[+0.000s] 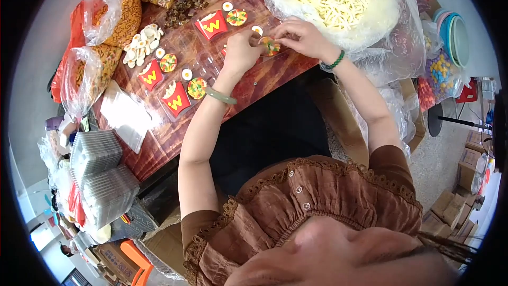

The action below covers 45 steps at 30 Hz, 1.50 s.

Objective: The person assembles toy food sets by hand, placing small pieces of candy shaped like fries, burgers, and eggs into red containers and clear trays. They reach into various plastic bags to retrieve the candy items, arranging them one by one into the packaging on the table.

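My left hand [243, 50] is over the table near its front edge, fingers bent together beside a small round pizza-like piece [271, 46]; whether it grips anything is hidden. My right hand [300, 36] is on the other side of that piece, its thumb and fingertips pinched close to the piece's edge. A red fries piece with a yellow mark [211, 25] lies just beyond, with another pizza-like piece [236, 17] and a small egg-like piece [227, 6] next to it. Two more red fries pieces [151, 74] [175, 98] sit in clear trays to the left.
A big clear bag of pale fry-shaped pieces [338, 0] is at the back right. White pieces [142, 45], brown pieces [185, 8] and filled bags [124, 18] are at the left. Stacked clear trays [100, 172] stand beyond the table's left corner.
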Each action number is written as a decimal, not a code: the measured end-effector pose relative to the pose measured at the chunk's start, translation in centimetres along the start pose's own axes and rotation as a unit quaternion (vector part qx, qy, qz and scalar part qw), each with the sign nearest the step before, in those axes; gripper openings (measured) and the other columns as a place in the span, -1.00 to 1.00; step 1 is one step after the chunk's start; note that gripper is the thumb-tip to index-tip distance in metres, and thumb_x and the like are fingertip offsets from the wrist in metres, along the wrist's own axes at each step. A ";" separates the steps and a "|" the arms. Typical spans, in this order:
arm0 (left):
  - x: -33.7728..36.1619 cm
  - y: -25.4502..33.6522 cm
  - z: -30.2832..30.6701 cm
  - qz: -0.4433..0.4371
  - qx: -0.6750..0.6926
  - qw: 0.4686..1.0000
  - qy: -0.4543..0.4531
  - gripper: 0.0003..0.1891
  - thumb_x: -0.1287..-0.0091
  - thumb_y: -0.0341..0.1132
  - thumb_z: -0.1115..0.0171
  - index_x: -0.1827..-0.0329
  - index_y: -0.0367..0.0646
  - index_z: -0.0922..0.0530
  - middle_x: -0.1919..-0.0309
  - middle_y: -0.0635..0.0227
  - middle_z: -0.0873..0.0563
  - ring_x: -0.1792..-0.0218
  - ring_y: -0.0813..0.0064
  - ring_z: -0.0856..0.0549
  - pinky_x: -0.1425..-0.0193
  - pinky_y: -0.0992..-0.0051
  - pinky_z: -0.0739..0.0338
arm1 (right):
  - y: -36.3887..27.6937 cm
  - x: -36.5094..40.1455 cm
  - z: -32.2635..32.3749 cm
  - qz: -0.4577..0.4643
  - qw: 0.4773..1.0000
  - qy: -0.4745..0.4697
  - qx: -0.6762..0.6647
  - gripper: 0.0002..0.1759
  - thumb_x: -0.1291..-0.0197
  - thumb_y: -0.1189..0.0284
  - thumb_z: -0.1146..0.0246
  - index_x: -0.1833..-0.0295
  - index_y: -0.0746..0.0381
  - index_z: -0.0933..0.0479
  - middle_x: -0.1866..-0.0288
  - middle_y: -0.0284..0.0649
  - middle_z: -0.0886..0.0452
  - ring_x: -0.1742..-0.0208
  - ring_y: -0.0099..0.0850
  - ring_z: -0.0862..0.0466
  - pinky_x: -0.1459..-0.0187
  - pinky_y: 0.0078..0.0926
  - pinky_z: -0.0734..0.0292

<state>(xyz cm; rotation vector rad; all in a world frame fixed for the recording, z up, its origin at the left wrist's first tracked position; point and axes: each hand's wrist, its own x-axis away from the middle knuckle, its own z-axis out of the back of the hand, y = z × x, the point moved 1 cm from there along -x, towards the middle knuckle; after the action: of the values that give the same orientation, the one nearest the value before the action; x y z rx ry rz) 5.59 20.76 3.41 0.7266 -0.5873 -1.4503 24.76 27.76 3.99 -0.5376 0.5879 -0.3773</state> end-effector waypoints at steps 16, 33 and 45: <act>4.7 -1.1 6.4 0.257 0.907 0.325 0.079 -0.68 -0.44 -0.28 0.10 -0.01 -0.41 -0.40 -0.01 -0.07 -0.51 0.02 0.11 -0.58 0.16 0.45 -0.64 | -5.0 24.5 5.6 -0.504 0.817 -0.189 0.208 -0.56 -0.08 0.13 -0.31 0.07 0.25 -0.56 0.41 -0.02 -0.65 0.32 -0.03 -0.64 0.24 -0.20 -0.52; 4.2 -15.0 42.8 -0.032 -0.165 0.682 0.712 -0.62 -0.36 -0.03 -0.04 0.11 -0.22 -0.52 0.45 0.25 -0.68 0.44 0.34 -0.62 0.35 0.32 -0.51 | -7.3 3.1 -5.2 0.018 0.985 0.107 -0.137 -0.73 -0.18 0.50 -0.18 0.58 0.31 -0.47 0.69 -0.24 -0.47 0.66 -0.34 -0.48 0.57 -0.50 -0.34; -12.7 -19.6 42.2 -0.002 -0.314 0.884 0.346 -0.79 -0.12 -0.38 -0.20 0.20 -0.19 -0.66 0.30 0.11 -0.72 0.20 0.17 -0.71 0.07 0.31 -0.58 | -7.4 -1.1 -1.7 -0.091 0.978 0.103 -0.157 -0.75 -0.20 0.52 -0.13 0.55 0.30 -0.50 0.70 -0.27 -0.46 0.66 -0.44 -0.49 0.59 -0.56 -0.32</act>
<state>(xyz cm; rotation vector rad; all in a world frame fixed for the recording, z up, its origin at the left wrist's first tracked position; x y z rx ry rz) -39.54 30.13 17.65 0.6524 0.4302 -1.1665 21.53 21.74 7.52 -0.8669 0.8075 -0.5222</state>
